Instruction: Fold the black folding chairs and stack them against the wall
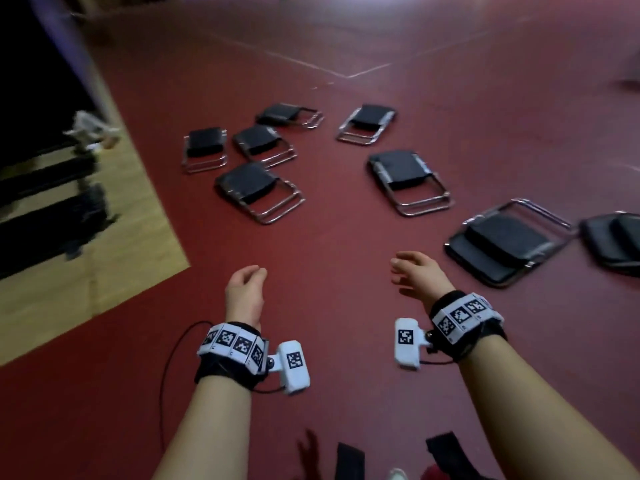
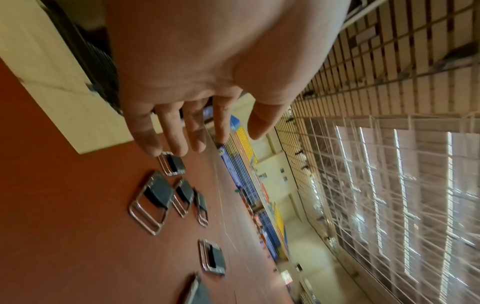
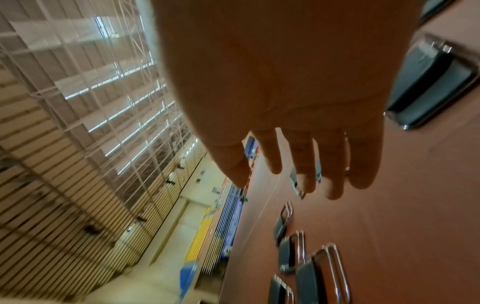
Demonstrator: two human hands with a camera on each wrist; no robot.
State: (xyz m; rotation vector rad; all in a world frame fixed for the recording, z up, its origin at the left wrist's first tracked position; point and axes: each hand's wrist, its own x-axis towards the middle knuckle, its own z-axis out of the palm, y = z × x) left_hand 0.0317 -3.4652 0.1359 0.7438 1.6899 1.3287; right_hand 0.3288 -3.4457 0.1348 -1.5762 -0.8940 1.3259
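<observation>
Chairs point(image 1: 260, 192) lie folded flat on the red floor point(image 1: 329, 244); your left hand point(image 1: 244, 292) and right hand point(image 1: 417, 273) hang relaxed, empty.

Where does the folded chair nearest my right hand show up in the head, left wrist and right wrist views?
Head: folded chair lies flat at right, just beyond the right hand.
Left wrist: cannot tell; a chair cut off at the bottom edge may be it.
Right wrist: upper right, beside the palm.
Shared landmark: red floor.
</observation>
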